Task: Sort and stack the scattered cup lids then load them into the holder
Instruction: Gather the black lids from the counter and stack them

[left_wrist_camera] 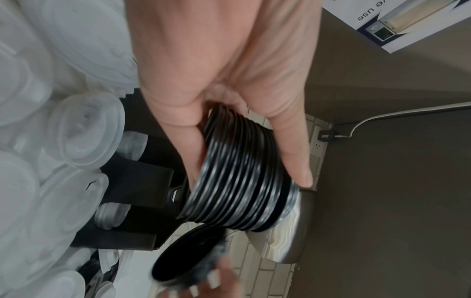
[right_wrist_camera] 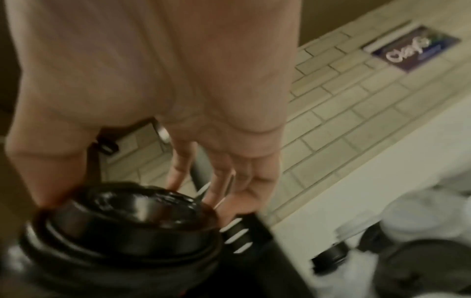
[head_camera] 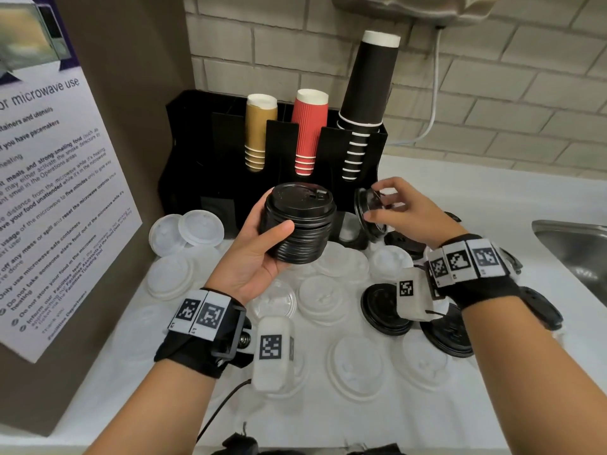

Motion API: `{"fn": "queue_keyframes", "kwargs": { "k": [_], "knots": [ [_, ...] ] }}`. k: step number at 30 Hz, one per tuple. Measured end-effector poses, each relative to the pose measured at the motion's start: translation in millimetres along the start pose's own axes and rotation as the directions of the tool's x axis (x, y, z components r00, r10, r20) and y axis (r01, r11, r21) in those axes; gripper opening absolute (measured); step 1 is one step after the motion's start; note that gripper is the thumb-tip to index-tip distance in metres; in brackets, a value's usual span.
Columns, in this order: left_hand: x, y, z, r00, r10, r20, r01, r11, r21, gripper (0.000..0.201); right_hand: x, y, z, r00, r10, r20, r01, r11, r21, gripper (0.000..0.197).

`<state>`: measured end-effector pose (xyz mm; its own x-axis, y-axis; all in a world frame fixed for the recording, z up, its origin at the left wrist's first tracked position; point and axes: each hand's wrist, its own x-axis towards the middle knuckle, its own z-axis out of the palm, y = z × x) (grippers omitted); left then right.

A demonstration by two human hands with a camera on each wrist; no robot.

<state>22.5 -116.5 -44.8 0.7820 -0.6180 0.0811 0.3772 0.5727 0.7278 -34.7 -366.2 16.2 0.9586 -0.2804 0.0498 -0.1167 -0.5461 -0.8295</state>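
My left hand (head_camera: 262, 244) grips a tall stack of black lids (head_camera: 297, 224) above the counter, thumb on its near side; the left wrist view shows the same stack of black lids (left_wrist_camera: 239, 177) between thumb and fingers. Just to its right, my right hand (head_camera: 391, 205) pinches a single black lid (head_camera: 369, 208) held on edge, blurred as the single black lid (right_wrist_camera: 127, 217) in the right wrist view. Several white lids (head_camera: 323, 298) lie scattered on the counter, with loose black lids (head_camera: 386, 310) at the right. The black holder (head_camera: 197, 152) stands behind.
The holder's slots carry gold cups (head_camera: 259, 133), red cups (head_camera: 308, 129) and black cups (head_camera: 368, 103). A microwave notice (head_camera: 49, 178) hangs on the left wall. A steel sink (head_camera: 578, 247) lies at the right. A tiled wall (head_camera: 492, 93) closes the back.
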Motion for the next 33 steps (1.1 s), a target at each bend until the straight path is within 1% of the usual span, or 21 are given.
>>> {"fn": "queue_keyframes", "kwargs": {
  "k": [2, 5, 7, 9, 12, 15, 19, 25, 29, 33],
  "knots": [
    [2, 0, 2, 1.0, 0.001, -0.007, -0.001, 1.0, 0.017, 0.071, -9, -15, 7, 0.994, -0.11, -0.009, 0.111, 0.987, 0.12, 0.039],
    [3, -2, 4, 1.0, -0.004, -0.031, 0.006, 0.998, 0.055, 0.073, -17, -38, 16, 0.96, -0.28, -0.014, 0.278, 0.941, 0.194, 0.038],
    [3, -3, 5, 0.999, -0.006, -0.037, 0.008, 0.997, 0.075, 0.071, -19, -50, 20, 0.932, -0.361, 0.02, 0.352, 0.92, 0.174, 0.04],
    [3, -2, 8, 1.0, -0.008, -0.029, 0.011, 0.995, 0.096, 0.068, -19, -58, 25, 0.91, -0.409, 0.067, 0.402, 0.91, 0.099, 0.04],
    [2, -3, 11, 1.0, -0.013, -0.003, 0.013, 0.992, 0.122, 0.062, -17, -63, 31, 0.908, -0.409, 0.094, 0.411, 0.912, -0.008, 0.035],
    [1, -4, 14, 1.0, -0.024, 0.007, 0.023, 0.988, 0.151, 0.066, -17, -66, 32, 0.912, -0.388, 0.135, 0.397, 0.917, -0.049, 0.032],
    [2, -5, 15, 0.999, -0.024, 0.025, 0.02, 0.988, 0.153, 0.063, -19, -71, 33, 0.9, -0.4, 0.171, 0.418, 0.905, -0.08, 0.033],
    [0, -8, 16, 1.0, -0.022, 0.002, 0.021, 0.993, 0.113, 0.065, -21, -70, 33, 0.897, -0.413, 0.158, 0.427, 0.901, -0.073, 0.034],
    [0, -10, 16, 1.0, -0.019, 0.004, 0.019, 0.995, 0.102, 0.06, -21, -67, 33, 0.894, -0.421, 0.152, 0.439, 0.891, -0.113, 0.034],
    [-1, -12, 15, 1.0, -0.022, -0.004, 0.022, 0.996, 0.089, 0.06, -21, -66, 32, 0.888, -0.43, 0.163, 0.451, 0.883, -0.131, 0.034]
  ]
}}
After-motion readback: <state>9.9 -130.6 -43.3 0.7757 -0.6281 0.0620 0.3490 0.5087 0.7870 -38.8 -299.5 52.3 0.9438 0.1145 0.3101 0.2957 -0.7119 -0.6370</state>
